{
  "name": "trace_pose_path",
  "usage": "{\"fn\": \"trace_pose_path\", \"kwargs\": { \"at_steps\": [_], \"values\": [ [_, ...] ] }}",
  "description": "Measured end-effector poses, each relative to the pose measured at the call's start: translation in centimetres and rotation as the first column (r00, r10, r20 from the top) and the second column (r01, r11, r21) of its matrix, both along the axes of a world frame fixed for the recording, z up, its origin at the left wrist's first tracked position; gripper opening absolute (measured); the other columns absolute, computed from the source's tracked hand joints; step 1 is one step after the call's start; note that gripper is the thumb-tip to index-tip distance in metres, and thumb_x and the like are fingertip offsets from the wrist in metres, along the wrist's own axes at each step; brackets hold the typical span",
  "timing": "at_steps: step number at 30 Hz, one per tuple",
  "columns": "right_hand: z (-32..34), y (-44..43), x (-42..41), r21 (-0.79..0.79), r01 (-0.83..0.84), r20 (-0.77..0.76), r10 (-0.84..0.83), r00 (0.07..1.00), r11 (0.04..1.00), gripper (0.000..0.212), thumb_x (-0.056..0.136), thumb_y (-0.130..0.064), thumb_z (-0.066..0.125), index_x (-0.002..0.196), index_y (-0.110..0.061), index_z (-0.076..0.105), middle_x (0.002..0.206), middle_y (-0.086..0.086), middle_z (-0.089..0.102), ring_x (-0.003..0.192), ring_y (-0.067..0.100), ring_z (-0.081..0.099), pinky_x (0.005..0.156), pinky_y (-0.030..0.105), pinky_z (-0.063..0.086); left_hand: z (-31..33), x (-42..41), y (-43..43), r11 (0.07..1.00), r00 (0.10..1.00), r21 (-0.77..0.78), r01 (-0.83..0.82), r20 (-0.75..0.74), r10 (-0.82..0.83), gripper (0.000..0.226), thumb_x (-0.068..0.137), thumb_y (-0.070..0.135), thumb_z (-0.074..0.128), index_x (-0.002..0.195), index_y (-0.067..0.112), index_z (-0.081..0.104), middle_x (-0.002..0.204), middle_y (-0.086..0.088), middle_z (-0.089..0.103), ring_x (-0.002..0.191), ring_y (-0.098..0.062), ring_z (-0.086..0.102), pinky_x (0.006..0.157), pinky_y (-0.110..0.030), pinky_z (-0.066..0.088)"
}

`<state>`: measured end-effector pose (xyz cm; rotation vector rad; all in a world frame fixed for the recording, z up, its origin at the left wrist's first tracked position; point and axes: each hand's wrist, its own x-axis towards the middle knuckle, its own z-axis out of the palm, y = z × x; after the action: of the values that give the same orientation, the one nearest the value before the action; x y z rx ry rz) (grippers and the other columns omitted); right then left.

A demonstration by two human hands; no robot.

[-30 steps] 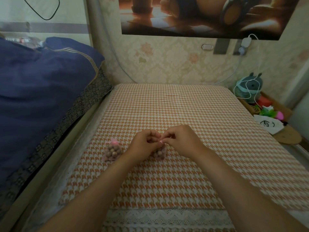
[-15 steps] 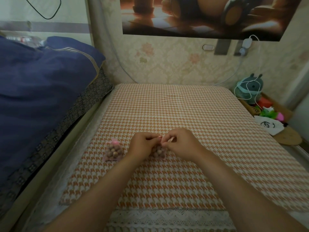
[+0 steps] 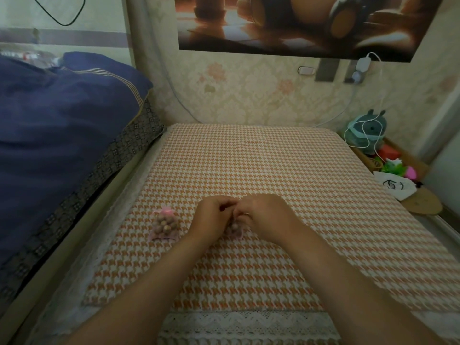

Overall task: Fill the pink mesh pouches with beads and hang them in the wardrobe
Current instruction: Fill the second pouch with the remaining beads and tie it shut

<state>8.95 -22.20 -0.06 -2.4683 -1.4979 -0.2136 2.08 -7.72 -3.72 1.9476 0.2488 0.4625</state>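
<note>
While both hands [image 3: 242, 216] pinch the second bead-filled pink mesh pouch [image 3: 234, 229] by its neck, a loose drawstring could spill beads.

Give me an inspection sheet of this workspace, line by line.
Surface: houndstooth cloth, lace front edge.
Job's things: tied pouch of beads lying apart; second pouch between both hands, mostly hidden.
Clutter: nothing seen on the cloth.
Grippers: left hand and right hand pinched together over the second pouch's top.
Cables: white cable from wall charger draped over plush toy.
Surroundings: blue bedding left; poster above.
</note>
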Motion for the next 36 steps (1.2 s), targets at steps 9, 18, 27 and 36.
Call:
{"fn": "trace_pose_path", "kwargs": {
  "at_steps": [9, 18, 27, 36],
  "values": [
    [-0.3, -0.1, 1.2, 0.217, 0.037, -0.231, 0.014, 0.973, 0.976, 0.007, 0.088, -0.025, 0.074, 0.09, -0.028, 0.08, 0.106, -0.017, 0.064, 0.086, 0.001, 0.059, 0.081, 0.024, 0.049, 0.0, 0.1, 0.5, 0.983, 0.998, 0.176, 0.044, 0.031, -0.051, 0.037, 0.083, 0.011, 0.073, 0.115, 0.024, 0.06, 0.074, 0.009, 0.074, 0.065, 0.002, 0.066, 0.061, -0.01, 0.046],
    [-0.3, -0.3, 0.9, 0.269, 0.17, -0.489, -0.017, 0.872, 0.948, 0.007, 0.088, -0.021, 0.075, 0.086, -0.026, 0.08, 0.083, -0.014, 0.069, 0.074, 0.0, 0.06, 0.074, 0.023, 0.05, -0.1, 0.0, 0.7, 0.988, 0.995, 0.133, 0.073, 0.052, -0.08, 0.039, 0.082, 0.014, 0.077, 0.115, 0.024, 0.057, 0.075, 0.005, 0.075, 0.066, -0.003, 0.067, 0.065, -0.013, 0.048],
    [-0.3, 0.8, 0.1, 0.159, 0.636, -0.938, -0.085, 0.336, 0.755, 0.014, 0.097, -0.007, 0.065, 0.088, -0.012, 0.074, 0.078, 0.008, 0.07, 0.049, 0.015, 0.055, 0.05, 0.032, 0.058, 0.3, -0.2, -0.6, 0.886, 0.987, 0.439, -0.148, 0.129, 0.101, 0.012, 0.086, 0.014, 0.07, 0.094, 0.021, 0.073, 0.086, 0.011, 0.07, 0.068, -0.003, 0.059, 0.065, -0.009, 0.045],
    [-0.7, 1.1, -0.2, 0.066, 0.74, -0.993, -0.027, 0.113, 0.67, 0.007, 0.087, -0.003, 0.075, 0.095, -0.002, 0.077, 0.08, 0.011, 0.073, 0.045, 0.011, 0.048, 0.045, 0.026, 0.053, -0.8, -0.1, -0.3, 0.824, 0.972, 0.536, -0.186, 0.225, 0.072, 0.02, 0.087, 0.013, 0.069, 0.106, 0.016, 0.073, 0.096, 0.005, 0.07, 0.085, -0.007, 0.057, 0.081, -0.021, 0.045]
  ]
}}
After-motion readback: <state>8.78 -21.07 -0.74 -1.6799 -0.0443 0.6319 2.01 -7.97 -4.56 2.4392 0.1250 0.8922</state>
